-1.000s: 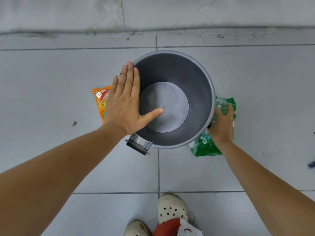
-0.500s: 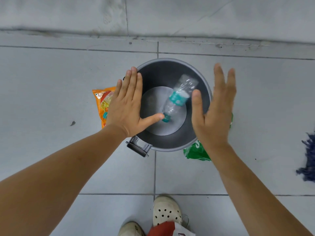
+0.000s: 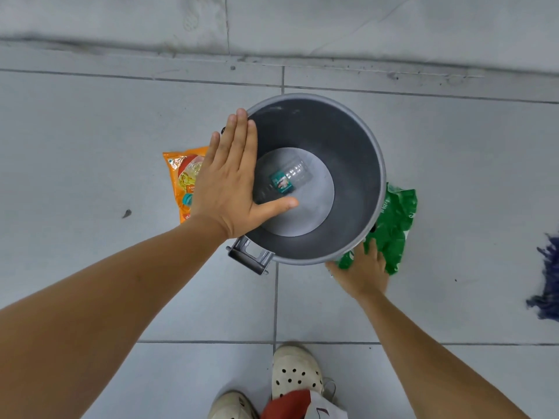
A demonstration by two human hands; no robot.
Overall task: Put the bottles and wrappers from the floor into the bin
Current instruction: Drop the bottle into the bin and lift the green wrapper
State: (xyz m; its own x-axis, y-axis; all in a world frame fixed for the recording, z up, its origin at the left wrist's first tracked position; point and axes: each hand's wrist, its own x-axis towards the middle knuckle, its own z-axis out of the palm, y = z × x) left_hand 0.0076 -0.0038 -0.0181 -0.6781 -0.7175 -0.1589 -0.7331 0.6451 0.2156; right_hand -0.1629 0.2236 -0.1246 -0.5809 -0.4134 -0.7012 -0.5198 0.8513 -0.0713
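A grey round bin (image 3: pixel 357 152) stands on the tiled floor. Inside it a clear plastic bottle (image 3: pixel 290 176) with a teal label lies on the bottom. My left hand (image 3: pixel 233 182) hovers flat over the bin's left rim and holds nothing. An orange snack wrapper (image 3: pixel 181 176) lies on the floor left of the bin, partly hidden by that hand. To the right of the bin lies a green wrapper (image 3: pixel 393 219). My right hand (image 3: pixel 363 270) is down at the green wrapper's near corner, thumb and fingers closed on it.
The bin has a metal handle bracket (image 3: pixel 251 258) at its near side. A blue mop head (image 3: pixel 547 282) lies at the right edge. My feet in white clogs (image 3: pixel 296 376) stand just behind the bin. A wall base runs along the far side.
The bottle has dropped to the bin's bottom. My right hand has gone from open above the bin down to the green wrapper on the floor. The left hand has stayed put.
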